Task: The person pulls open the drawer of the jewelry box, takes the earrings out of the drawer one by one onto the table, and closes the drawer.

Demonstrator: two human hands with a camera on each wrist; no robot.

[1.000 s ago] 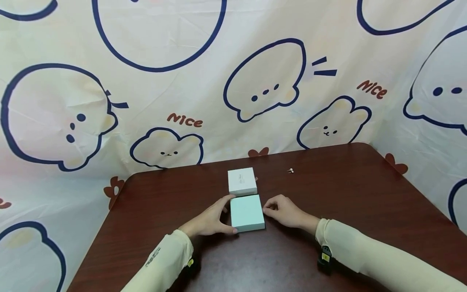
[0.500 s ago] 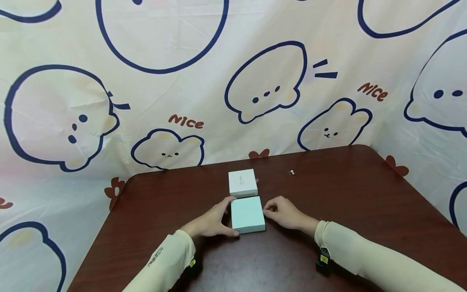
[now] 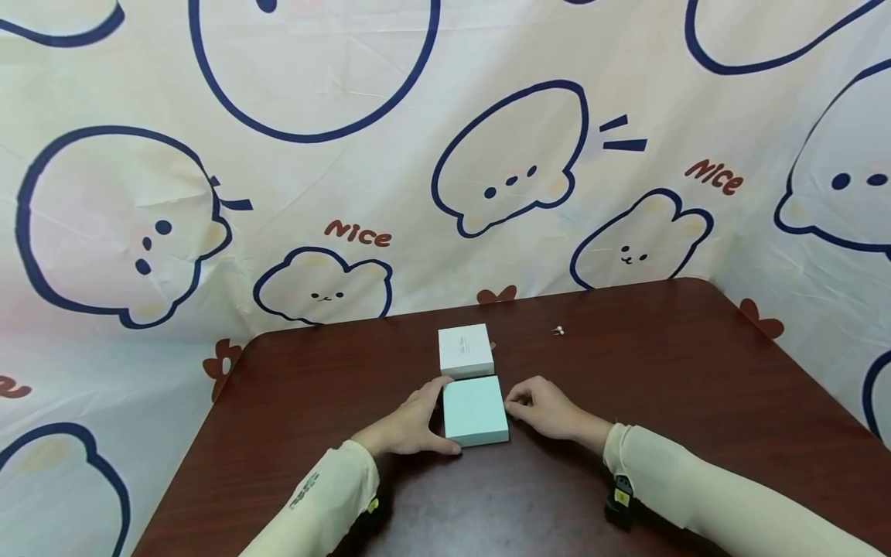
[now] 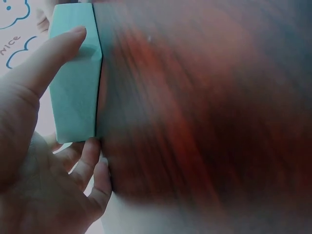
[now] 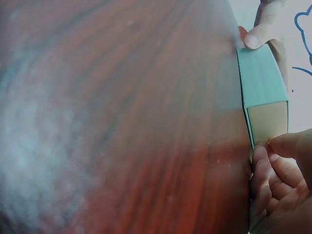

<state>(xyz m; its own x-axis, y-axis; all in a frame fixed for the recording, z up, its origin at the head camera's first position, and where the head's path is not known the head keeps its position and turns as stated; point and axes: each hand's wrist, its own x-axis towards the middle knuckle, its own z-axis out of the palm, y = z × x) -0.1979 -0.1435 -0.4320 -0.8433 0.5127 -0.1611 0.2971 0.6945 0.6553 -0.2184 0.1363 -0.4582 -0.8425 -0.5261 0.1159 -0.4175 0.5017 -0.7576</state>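
A flat mint green box [image 3: 476, 410] lies on the brown table in front of the person. My left hand [image 3: 412, 424] grips it by the left side, thumb at the front corner and fingers at the back corner. In the left wrist view the thumb [image 4: 73, 41] presses on the box's mint front face. A cream inner end [image 5: 268, 122] shows on its right side in the right wrist view. There the right hand [image 5: 282, 180] has curled fingers, with thumb and forefinger pinched together at that end on what looks like a small tab, mostly hidden by the fingertips.
Right behind the mint box sits a white box [image 3: 465, 350] with small print on its lid and a little brownish tab at its right side. Tiny white pieces [image 3: 559, 330] lie farther back on the brown table [image 3: 661, 363]. A cartoon-printed cloth [image 3: 411, 178] hangs behind.
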